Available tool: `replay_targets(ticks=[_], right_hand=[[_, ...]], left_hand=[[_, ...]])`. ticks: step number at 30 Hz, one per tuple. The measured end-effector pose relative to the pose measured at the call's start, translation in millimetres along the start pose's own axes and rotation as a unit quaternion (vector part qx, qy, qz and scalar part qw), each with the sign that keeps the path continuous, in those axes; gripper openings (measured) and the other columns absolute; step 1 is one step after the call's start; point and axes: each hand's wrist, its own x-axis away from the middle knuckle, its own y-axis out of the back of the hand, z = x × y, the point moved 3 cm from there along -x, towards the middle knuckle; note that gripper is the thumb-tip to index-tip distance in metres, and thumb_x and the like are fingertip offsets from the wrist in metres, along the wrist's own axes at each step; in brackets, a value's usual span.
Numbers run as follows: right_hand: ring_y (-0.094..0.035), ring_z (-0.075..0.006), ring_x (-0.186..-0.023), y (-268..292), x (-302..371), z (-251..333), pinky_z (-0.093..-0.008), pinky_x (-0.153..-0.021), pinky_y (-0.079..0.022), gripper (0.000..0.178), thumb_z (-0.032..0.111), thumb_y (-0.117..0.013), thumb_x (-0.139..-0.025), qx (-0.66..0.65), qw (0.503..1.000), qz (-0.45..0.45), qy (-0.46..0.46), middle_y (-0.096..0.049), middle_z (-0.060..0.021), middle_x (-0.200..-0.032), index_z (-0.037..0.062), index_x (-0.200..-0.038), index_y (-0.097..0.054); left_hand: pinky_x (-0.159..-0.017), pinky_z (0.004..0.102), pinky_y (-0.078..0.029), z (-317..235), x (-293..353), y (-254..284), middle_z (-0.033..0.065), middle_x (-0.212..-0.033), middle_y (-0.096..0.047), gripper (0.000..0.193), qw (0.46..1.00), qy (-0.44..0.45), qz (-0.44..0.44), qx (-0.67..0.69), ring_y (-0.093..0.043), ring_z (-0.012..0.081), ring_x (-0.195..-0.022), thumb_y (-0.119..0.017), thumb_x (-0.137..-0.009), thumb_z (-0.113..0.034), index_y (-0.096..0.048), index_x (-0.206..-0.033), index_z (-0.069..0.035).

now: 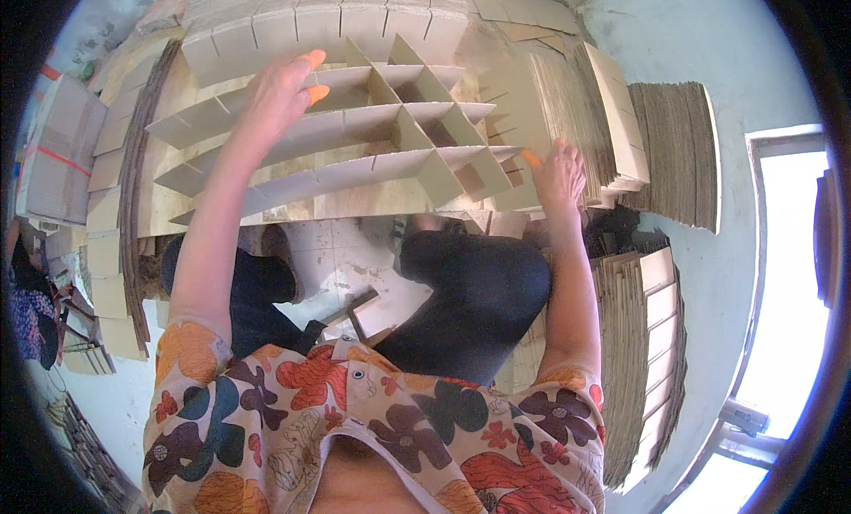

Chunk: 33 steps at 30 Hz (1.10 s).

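Note:
A partly assembled cardboard divider [355, 115] stands on the table before me. Three long slotted strips run left to right, and two short strips cross them near their right ends. My left hand [282, 93] is over the farthest long strip, its orange-covered thumb and forefinger apart with nothing visible between them. To the right, my right hand [560, 175] is open at the near edge of a stack of cardboard strips [551, 97], just past the divider's right end. Its thumb also has an orange cover and points toward the nearest long strip.
A long row of slotted cardboard strips [328, 27] stands along the back. More cardboard stacks rise at the left [146, 115] and far right [678, 151], with another pile [634, 337] below. A carton [60, 151] sits at far left. My knees are under the table edge.

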Motion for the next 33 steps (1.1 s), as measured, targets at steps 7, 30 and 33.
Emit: replay_targets(ticks=[7,30,33], right_hand=[[-0.06,-0.0312,-0.093,-21,-10,-24,-0.0419,-0.075,-0.049,0.049,0.03,-0.073,-0.073,-0.081,0.996,0.015,-0.045,-0.061,-0.0173,-0.1,0.001,-0.107,-0.052],[-0.065,-0.023,-0.096,136,1,172,-0.031,-0.078,-0.049,0.062,0.003,-0.072,-0.074,-0.41,0.879,0.114,0.214,-0.061,-0.0206,-0.112,0.0023,-0.13,-0.047],[-0.063,-0.023,-0.101,139,-3,177,-0.0311,-0.08,-0.049,0.06,0.001,-0.07,-0.074,-0.445,0.861,0.105,0.223,-0.06,-0.0208,-0.113,0.0015,-0.13,-0.047]], left_hand=[[-0.077,0.0406,-0.046,-20,63,39,0.0154,-0.086,-0.062,0.037,0.998,0.042,-0.037,-0.001,-0.058,0.0335,-0.084,-0.071,-0.074,-0.016,-0.063,-0.108,-0.004],[-0.062,0.0423,-0.047,-26,112,-11,0.0141,-0.068,-0.058,0.019,0.998,-0.027,0.01,0.05,-0.058,0.0331,-0.07,-0.07,-0.07,-0.005,-0.064,-0.087,-0.007],[-0.06,0.0429,-0.047,-19,110,-12,0.014,-0.068,-0.057,0.014,0.999,-0.022,-0.007,0.025,-0.058,0.0331,-0.069,-0.068,-0.071,-0.006,-0.064,-0.085,-0.007]])
